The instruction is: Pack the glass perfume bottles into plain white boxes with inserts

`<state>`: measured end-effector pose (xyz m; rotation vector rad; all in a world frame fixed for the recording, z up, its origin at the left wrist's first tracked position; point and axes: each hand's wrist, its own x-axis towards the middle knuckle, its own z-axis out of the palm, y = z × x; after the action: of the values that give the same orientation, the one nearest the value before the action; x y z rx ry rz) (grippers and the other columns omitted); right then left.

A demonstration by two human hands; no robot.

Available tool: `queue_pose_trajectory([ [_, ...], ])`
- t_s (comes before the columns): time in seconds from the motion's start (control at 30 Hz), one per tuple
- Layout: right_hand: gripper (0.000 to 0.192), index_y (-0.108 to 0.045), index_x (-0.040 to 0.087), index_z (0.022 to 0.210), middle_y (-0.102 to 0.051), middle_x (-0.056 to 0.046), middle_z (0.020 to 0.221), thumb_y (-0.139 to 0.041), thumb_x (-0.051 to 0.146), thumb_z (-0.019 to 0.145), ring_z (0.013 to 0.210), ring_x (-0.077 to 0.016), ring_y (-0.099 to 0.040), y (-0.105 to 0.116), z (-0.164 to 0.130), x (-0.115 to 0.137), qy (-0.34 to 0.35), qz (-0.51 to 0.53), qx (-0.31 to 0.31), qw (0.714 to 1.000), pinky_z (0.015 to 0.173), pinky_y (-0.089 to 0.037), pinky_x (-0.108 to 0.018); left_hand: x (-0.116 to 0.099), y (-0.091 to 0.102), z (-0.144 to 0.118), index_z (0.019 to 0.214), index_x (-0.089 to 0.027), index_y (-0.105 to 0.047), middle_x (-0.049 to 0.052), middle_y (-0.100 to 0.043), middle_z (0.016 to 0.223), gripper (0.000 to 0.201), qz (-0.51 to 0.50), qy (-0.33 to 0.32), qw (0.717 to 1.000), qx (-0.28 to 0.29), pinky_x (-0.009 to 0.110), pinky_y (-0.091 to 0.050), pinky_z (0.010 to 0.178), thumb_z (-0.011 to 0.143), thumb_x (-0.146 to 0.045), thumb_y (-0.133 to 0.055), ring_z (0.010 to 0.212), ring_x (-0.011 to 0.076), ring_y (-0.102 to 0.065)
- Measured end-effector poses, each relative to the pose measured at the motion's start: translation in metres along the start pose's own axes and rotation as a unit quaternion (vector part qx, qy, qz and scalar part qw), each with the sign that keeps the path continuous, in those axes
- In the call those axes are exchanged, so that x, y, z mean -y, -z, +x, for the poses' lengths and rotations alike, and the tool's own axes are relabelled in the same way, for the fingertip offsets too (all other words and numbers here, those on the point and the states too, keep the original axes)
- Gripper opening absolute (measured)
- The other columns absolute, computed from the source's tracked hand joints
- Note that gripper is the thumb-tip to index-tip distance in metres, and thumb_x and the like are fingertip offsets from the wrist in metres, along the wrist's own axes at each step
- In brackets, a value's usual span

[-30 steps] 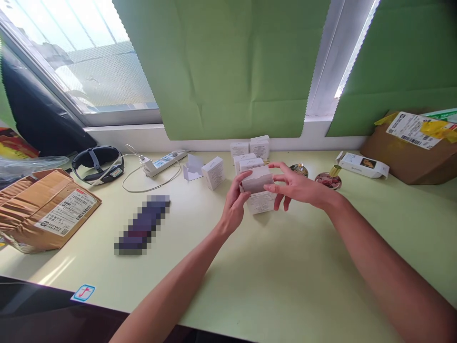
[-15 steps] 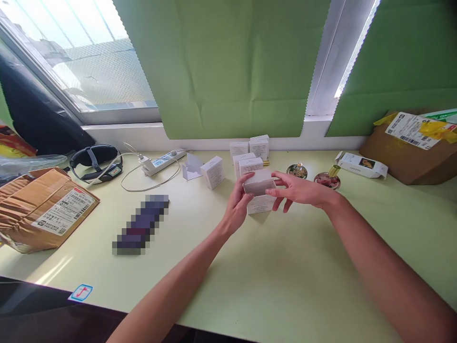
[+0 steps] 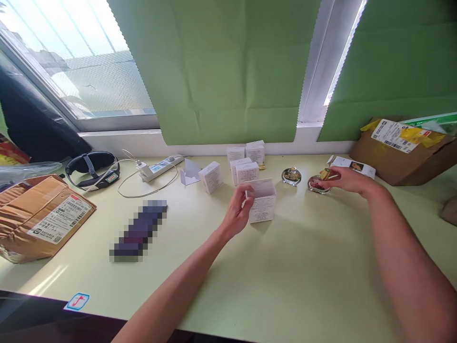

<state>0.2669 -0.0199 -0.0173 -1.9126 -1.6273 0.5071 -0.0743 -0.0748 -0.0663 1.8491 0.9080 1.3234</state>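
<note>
My left hand [image 3: 240, 211] holds the left side of a small white carton [image 3: 262, 200] that stands on the pale green table with its top flap up. My right hand [image 3: 345, 180] is far to the right, fingers closed around a round pink perfume bottle with a gold cap [image 3: 319, 183]. A second round bottle with a gold top [image 3: 292, 176] stands between the carton and that bottle.
Several closed white cartons [image 3: 245, 162] cluster behind the open one, with a folded white insert [image 3: 189, 172]. A power strip [image 3: 159, 166], headband [image 3: 92, 167], taped parcel [image 3: 41, 216] and a pixelated dark object [image 3: 139, 230] lie left. A long white box [image 3: 352, 166] and brown box [image 3: 403, 148] sit right.
My right hand left the carton's top and went right to the pink bottle. The carton now stands on the table with only my left hand on it.
</note>
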Motion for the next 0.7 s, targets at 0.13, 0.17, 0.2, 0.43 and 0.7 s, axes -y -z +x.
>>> queue_pose_trajectory([
  [0.13,0.04,-0.065,0.016,0.077,-0.071,-0.011,0.083,-0.077,0.051,0.062,0.078,-0.024,-0.062,-0.006,0.014,-0.012,-0.017,-0.009,0.127,0.992,0.067,-0.041,-0.033,-0.005,0.005,0.001,0.107,-0.022,-0.056,0.008,-0.054,0.11,0.023,0.081,-0.009,0.996,0.027,0.031,-0.043,0.081,0.096,-0.031,-0.038,0.096,0.0194,-0.051],
  [0.17,0.042,-0.065,0.016,0.078,-0.071,-0.01,0.083,-0.077,0.053,0.061,0.078,-0.0252,-0.062,-0.003,0.016,-0.013,-0.022,-0.014,0.123,0.992,0.067,-0.041,-0.033,-0.007,0.006,0.001,0.114,-0.022,-0.054,0.008,-0.054,0.115,0.025,0.082,-0.013,0.996,0.03,0.032,-0.043,0.083,0.096,-0.029,-0.038,0.099,0.0203,-0.052],
  [0.2,0.045,-0.066,0.016,0.08,-0.071,-0.01,0.084,-0.076,0.056,0.061,0.08,-0.026,-0.062,0.002,0.017,-0.012,-0.025,-0.018,0.125,0.992,0.068,-0.041,-0.034,-0.008,0.006,0.001,0.121,-0.023,-0.051,0.009,-0.054,0.12,0.029,0.08,-0.017,0.996,0.032,0.033,-0.043,0.085,0.095,-0.028,-0.038,0.102,0.0211,-0.052],
  [0.43,0.041,-0.071,0.024,0.099,-0.072,-0.007,0.108,-0.074,0.053,0.07,0.103,-0.0275,-0.062,0.035,-0.03,0.063,0.107,0.094,0.102,0.984,0.088,-0.044,-0.038,-0.008,0.005,-0.001,0.13,-0.024,-0.046,0.01,-0.05,0.132,0.037,0.051,-0.022,0.997,0.048,0.036,-0.042,0.093,0.093,-0.028,-0.042,0.115,0.0244,-0.05],
  [0.7,0.038,-0.068,0.022,0.104,-0.072,-0.006,0.107,-0.066,0.05,0.079,0.1,-0.0268,-0.066,-0.023,-0.076,0.146,0.296,0.238,0.246,0.892,0.084,-0.051,-0.04,0.0,0.002,-0.001,0.131,-0.02,-0.044,0.012,-0.052,0.131,0.04,-0.001,-0.032,0.998,0.047,0.039,-0.041,0.099,0.093,-0.033,-0.046,0.119,0.0259,-0.049],
])
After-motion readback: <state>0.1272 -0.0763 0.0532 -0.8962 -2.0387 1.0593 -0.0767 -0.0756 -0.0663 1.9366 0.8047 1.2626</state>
